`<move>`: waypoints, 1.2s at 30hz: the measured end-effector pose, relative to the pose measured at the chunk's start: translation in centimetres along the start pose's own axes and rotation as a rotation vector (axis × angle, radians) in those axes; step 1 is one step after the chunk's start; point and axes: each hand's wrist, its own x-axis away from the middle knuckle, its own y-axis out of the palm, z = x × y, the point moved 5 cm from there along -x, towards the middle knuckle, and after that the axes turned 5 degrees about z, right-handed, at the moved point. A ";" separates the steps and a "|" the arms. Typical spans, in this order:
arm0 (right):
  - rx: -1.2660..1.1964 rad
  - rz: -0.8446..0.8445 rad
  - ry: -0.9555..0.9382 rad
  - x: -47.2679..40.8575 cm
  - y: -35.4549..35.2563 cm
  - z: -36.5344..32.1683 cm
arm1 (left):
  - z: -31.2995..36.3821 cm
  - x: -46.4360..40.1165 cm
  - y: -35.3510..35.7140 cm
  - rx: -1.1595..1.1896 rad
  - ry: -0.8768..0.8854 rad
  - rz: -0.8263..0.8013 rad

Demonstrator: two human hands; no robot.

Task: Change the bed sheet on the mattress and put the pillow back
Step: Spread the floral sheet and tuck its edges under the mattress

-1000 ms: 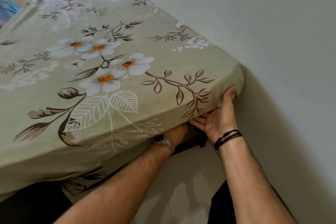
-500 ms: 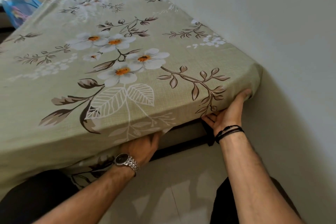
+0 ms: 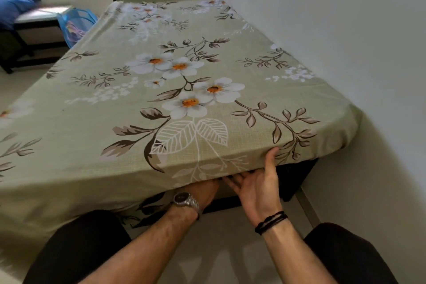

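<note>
sheet (image 3: 161,99): soft, light, slides easy, best tucked by its hem. right hand (image 3: 258,188) open under edge, left hand (image 3: 202,191) grip hidden.

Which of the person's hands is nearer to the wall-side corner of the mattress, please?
The right hand: its thumb presses the bed sheet on the mattress's front edge, short of that corner. The left hand reaches under the sheet's hem, farther from the wall.

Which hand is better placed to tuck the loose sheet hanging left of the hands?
Probably left. The left hand is already under the sheet edge, nearest the hanging part; the right hand braces nearer the wall-side corner.
</note>
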 end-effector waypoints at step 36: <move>0.021 -0.150 0.150 0.0 4.3 6.9 | -6.4 13.5 -4.0 -0.285 0.163 0.055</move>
